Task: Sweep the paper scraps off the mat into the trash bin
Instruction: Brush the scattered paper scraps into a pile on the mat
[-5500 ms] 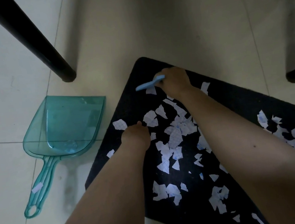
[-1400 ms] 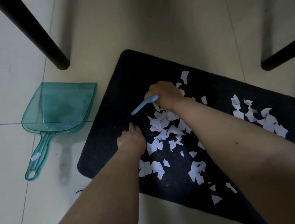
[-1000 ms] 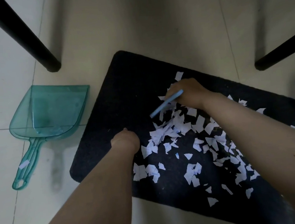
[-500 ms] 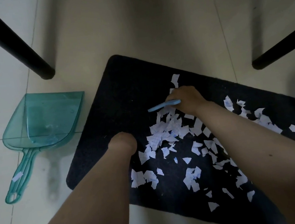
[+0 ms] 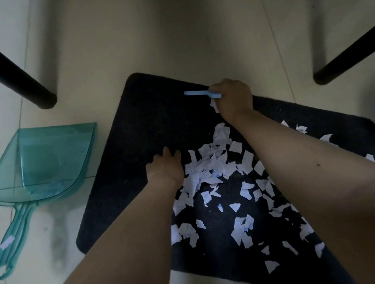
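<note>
Head view, item: mat (image 5: 157,131), dark, lying on the tiled floor (image 5: 169,31) in front of you

Head view, contents: paper scraps (image 5: 208,165), white; the thickest heap sits mid-mat just right of your left hand, with thinner litter running toward the near and right edges; none of it has left the mat yet

Right hand (image 5: 233,99): grip curled round a small blue brush (image 5: 202,93), whose free end points left; the hand sits at the far edge of the mat, one scrap just under it

Left hand (image 5: 165,167): resting on the mat beside the heap, touching its left fringe; fingers reach forward, holding nothing that you can see

Dustpan (image 5: 41,163): teal, see-through, on the floor just left of the mat, mouth facing away from you, handle toward you; a paper bit sticks to the handle

Trash bin: none plainly in view; a greenish rim at the right edge is too cut off to name

Surroundings: black furniture legs (image 5: 18,79) on the floor, far left and far right

Change: half a second ago your brush hand was mid-mat at the top of the heap; now it has gone out to the far edge

Meaning: likely the start of another inward stroke; you are still gathering, and pan and bin work are yet to come
</note>
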